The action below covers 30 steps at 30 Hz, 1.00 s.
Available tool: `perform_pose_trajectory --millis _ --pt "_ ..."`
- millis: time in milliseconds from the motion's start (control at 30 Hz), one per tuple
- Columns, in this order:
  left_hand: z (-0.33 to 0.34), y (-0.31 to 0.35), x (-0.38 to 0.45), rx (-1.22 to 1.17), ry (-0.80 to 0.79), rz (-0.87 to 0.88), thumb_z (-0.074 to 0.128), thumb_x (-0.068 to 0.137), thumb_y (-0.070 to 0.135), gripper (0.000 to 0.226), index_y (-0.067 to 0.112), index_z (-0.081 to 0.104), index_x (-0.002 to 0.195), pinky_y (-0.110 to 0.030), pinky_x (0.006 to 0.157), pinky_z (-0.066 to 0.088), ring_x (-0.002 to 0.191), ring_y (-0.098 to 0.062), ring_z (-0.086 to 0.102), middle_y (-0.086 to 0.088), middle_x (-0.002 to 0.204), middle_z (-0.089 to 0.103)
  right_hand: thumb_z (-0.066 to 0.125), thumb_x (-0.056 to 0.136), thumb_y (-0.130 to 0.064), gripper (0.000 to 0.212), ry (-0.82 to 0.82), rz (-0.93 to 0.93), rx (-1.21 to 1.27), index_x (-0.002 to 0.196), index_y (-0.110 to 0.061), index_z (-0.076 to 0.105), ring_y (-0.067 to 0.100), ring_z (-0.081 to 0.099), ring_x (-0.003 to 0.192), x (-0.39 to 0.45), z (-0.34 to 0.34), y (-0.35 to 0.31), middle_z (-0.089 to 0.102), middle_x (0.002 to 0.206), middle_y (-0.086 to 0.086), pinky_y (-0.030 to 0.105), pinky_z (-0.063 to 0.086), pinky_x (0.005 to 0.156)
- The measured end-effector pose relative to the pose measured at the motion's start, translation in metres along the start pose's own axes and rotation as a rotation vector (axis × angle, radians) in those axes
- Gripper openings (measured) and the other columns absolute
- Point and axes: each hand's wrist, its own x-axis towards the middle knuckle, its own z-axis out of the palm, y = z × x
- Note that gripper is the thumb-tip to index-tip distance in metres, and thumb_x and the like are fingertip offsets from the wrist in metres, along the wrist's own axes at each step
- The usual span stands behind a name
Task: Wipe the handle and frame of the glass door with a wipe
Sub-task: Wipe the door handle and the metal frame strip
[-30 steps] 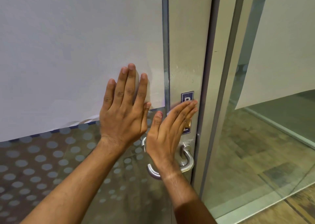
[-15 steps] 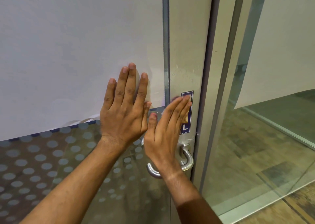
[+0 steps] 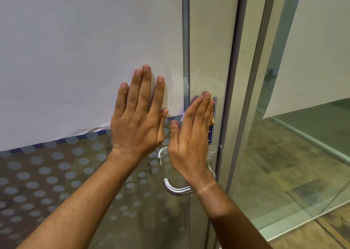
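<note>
My left hand [image 3: 138,120] lies flat and open on the glass door [image 3: 56,182], fingers pointing up, holding nothing. My right hand [image 3: 191,135] is pressed flat against the door's pale metal frame [image 3: 208,50], over a blue sticker [image 3: 213,133]. A small yellowish sliver of wipe [image 3: 213,120] shows under its fingers; the rest is hidden by the palm. The curved steel handle [image 3: 175,189] sits just below my right wrist, partly covered by it.
White paper [image 3: 75,59] covers the upper glass from behind, and frosted dots pattern the lower part. To the right stand the fixed door jamb [image 3: 251,78] and a glass side panel [image 3: 284,154] with wooden floor behind it.
My right hand has slid up and slightly left along the frame, its fingertips now above the sticker. My left hand has stayed in place on the glass.
</note>
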Motion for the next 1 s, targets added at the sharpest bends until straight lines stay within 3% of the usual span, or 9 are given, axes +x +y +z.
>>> perform_pose_trajectory --millis 100,300,467,567,767,867,1000 --pt "0.001 0.000 0.000 0.003 0.004 0.002 0.036 0.105 0.033 0.062 0.002 0.025 0.157 -0.044 0.125 0.001 0.149 -0.037 0.016 -0.027 0.160 0.022 0.018 0.104 -0.043 0.068 0.006 -0.050 -0.002 0.153 -0.006 -0.010 0.028 -0.009 0.152 0.004 -0.001 0.001 -0.015 0.163 0.009 0.038 -0.005 0.124" --pt "0.001 -0.001 0.000 -0.004 -0.010 -0.005 0.037 0.104 0.034 0.064 0.003 0.022 0.158 -0.044 0.125 0.000 0.150 -0.037 0.014 -0.027 0.161 0.020 0.021 0.102 -0.044 0.073 -0.204 0.011 -0.077 0.152 -0.015 -0.024 0.020 -0.015 0.151 -0.057 -0.001 0.015 -0.026 0.162 0.001 0.042 0.005 0.125" --pt "0.000 -0.001 0.000 0.003 -0.005 -0.005 0.037 0.104 0.034 0.064 0.003 0.022 0.158 -0.043 0.125 0.000 0.153 -0.027 0.004 -0.026 0.161 0.020 0.025 0.103 -0.040 0.072 -0.098 0.082 0.040 0.154 -0.008 -0.013 0.024 -0.015 0.151 -0.035 0.005 -0.011 -0.019 0.163 0.008 0.044 0.001 0.124" --pt "0.000 -0.001 -0.001 0.003 -0.004 -0.003 0.037 0.104 0.033 0.064 0.003 0.021 0.158 -0.044 0.125 0.001 0.153 -0.034 0.009 -0.027 0.161 0.021 0.029 0.103 -0.034 0.070 -0.069 0.024 0.025 0.154 -0.005 -0.009 0.027 -0.012 0.152 -0.026 0.005 -0.012 -0.016 0.164 0.011 0.043 0.000 0.125" --pt "-0.001 -0.001 -0.001 -0.035 -0.001 -0.008 0.040 0.104 0.032 0.065 0.004 0.019 0.158 -0.043 0.125 0.000 0.152 -0.030 0.007 -0.028 0.161 0.021 0.037 0.096 -0.026 0.082 -0.108 0.156 0.017 0.152 -0.010 -0.020 0.022 -0.016 0.151 -0.061 0.014 -0.012 -0.024 0.162 0.005 0.036 -0.003 0.123" --pt "-0.001 -0.002 0.000 -0.031 0.003 -0.003 0.042 0.103 0.031 0.066 0.004 0.019 0.158 -0.043 0.125 0.000 0.151 -0.037 0.012 -0.028 0.160 0.022 0.040 0.094 -0.025 0.086 -0.095 0.234 0.038 0.151 -0.011 -0.024 0.020 -0.018 0.151 -0.065 0.019 -0.017 -0.026 0.161 0.003 0.029 -0.009 0.123" --pt "0.000 -0.003 -0.001 -0.029 0.003 0.001 0.041 0.103 0.032 0.066 0.004 0.019 0.159 -0.043 0.125 0.000 0.153 -0.030 0.006 -0.027 0.161 0.019 0.035 0.100 -0.030 0.076 -0.043 0.276 0.107 0.152 -0.009 -0.016 0.019 -0.019 0.150 -0.054 0.016 -0.023 -0.022 0.162 0.006 0.029 -0.009 0.123"
